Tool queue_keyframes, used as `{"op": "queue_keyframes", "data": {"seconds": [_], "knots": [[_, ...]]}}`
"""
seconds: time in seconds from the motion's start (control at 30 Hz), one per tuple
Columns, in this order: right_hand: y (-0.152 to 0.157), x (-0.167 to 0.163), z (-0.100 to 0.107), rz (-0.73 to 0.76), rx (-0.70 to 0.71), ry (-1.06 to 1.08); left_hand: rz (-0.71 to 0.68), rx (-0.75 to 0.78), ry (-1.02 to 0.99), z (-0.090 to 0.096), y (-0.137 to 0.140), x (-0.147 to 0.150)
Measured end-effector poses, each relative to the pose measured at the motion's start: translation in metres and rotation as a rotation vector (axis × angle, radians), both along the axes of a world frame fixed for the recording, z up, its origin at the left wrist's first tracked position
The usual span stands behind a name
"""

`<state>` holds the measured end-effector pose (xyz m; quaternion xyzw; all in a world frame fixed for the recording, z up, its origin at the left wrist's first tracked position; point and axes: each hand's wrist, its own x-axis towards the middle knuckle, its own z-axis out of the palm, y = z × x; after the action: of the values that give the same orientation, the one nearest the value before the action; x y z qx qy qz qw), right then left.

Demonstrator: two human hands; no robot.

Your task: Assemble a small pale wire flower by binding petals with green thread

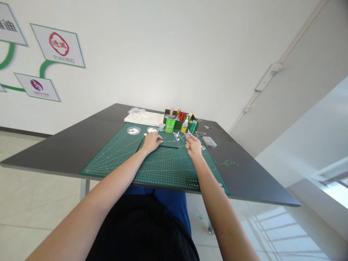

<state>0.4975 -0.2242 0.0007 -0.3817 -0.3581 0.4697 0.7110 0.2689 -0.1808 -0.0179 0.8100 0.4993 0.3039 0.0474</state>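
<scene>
Beside the left hand (152, 143), grip unclear, a thin black rod (169, 146) paralleled the black tabletop's (252, 174) near edge; right hand (193, 146) pinched narrow.

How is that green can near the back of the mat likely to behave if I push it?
The green can would probably slide at a gentle low push, since it stands upright and looks fairly squat. Knocked over, it may roll, because its sides look round. The dark stick that appears to lean out of it could shift or fall out.
</scene>
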Motion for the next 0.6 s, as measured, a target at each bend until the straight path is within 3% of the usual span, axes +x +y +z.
{"op": "queue_keyframes", "data": {"seconds": [0.1, 0.2, 0.6], "knots": [[0.001, 0.003, 0.000, -0.027, -0.005, 0.002, -0.195, -0.009, 0.024, 0.000, -0.005, 0.004], [0.001, 0.002, -0.001, -0.011, -0.019, 0.005, -0.275, -0.015, 0.024, -0.001, -0.010, 0.008], [0.001, 0.002, -0.001, -0.005, -0.022, 0.001, -0.239, -0.044, 0.069, -0.003, -0.011, 0.011]]}}
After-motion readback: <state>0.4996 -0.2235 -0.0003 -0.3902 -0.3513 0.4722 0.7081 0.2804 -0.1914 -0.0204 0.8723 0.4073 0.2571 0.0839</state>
